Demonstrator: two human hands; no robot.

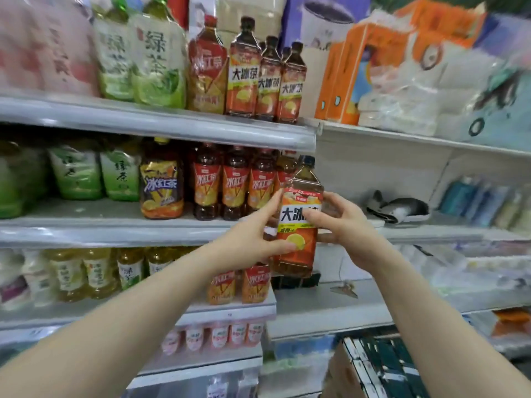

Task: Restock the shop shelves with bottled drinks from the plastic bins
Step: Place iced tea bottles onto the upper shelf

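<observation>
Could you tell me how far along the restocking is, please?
Done: tea bottles line the top shelf and middle shelf. In hand: left hand and right hand grip one iced tea bottle before the middle shelf. Left: shelving it; bins are out of view.

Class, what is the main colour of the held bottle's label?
Mainly orange bottle label; head view.

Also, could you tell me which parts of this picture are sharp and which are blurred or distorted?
Head view: the held iced-tea bottle, left hand and right hand are fairly sharp; towards the edges it smears, notably the pink packs top left and tissue packs top right; the shelf rails bow, wide-angle distortion.
</observation>
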